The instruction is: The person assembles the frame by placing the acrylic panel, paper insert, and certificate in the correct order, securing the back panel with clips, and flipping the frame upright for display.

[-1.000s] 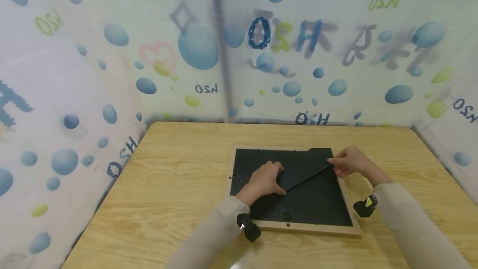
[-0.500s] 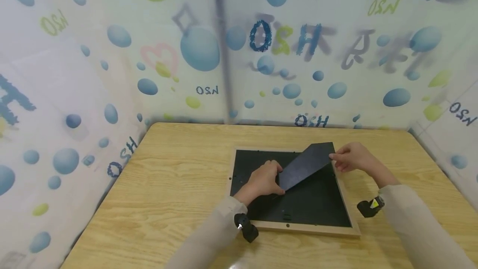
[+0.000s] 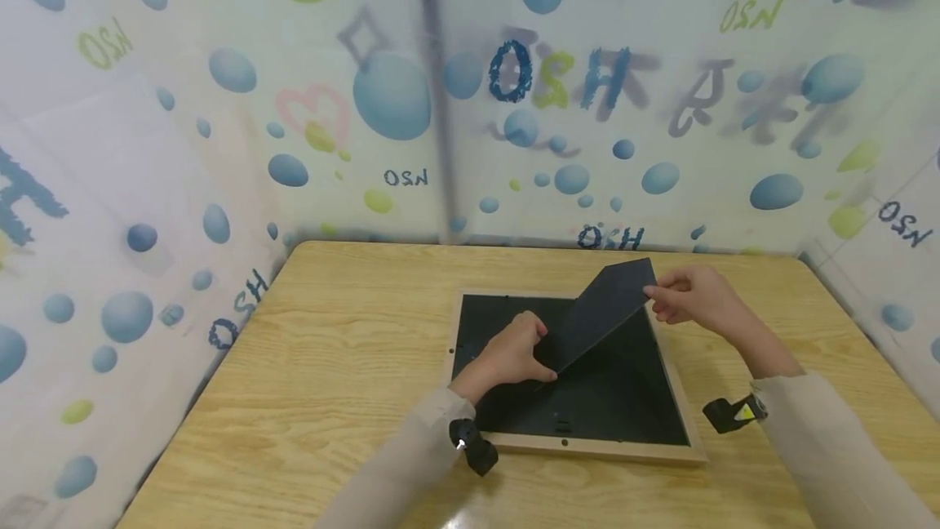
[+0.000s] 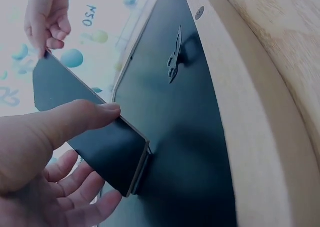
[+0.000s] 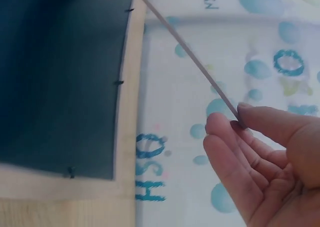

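Observation:
A picture frame with a light wood rim [image 3: 609,451] lies on the table, its black backing board [image 3: 639,398] facing up. From the board an easel stand [image 3: 605,300], a flat dark leg, rises at a slant toward the far right. My right hand [image 3: 693,297] pinches the stand's raised end between thumb and fingers. Near the hinge [image 4: 141,169], my left hand [image 3: 510,353] grips the stand across its width, thumb on one edge and fingers at the other. A small metal hanger [image 4: 175,59] stands up from the board in the left wrist view.
The frame rests on a wood-grain table [image 3: 352,325]. Behind the table and at both sides hang pale curtains [image 3: 330,47] printed with blue and green drops. Small dark tabs [image 5: 119,82] line the edge of the backing board.
The stand has swung up from nearly flat on the backing board to a slant. My right hand has risen with its end; my left hand has shifted slightly left near the hinge.

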The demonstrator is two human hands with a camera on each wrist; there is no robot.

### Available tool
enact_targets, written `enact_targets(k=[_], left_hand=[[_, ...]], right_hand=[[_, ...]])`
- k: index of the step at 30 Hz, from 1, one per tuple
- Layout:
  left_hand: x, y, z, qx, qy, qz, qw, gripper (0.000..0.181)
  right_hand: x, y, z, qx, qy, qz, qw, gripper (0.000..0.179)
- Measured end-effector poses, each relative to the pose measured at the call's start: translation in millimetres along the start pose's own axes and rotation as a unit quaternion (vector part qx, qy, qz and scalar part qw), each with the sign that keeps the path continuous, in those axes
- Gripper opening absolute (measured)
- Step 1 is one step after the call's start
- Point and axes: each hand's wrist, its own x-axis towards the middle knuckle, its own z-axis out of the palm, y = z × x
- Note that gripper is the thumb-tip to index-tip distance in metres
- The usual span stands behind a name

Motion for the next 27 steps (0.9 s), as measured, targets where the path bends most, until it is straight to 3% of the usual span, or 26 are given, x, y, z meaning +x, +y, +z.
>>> enact_targets(k=[27], left_hand=[[-15.1, -15.0, -5.3, -0.081, 0.024, 0.085, 0.9929, 0.059]], right_hand=[[-26.3, -65, 12, -0.01, 0.046, -0.083, 0.9955, 0.032]])
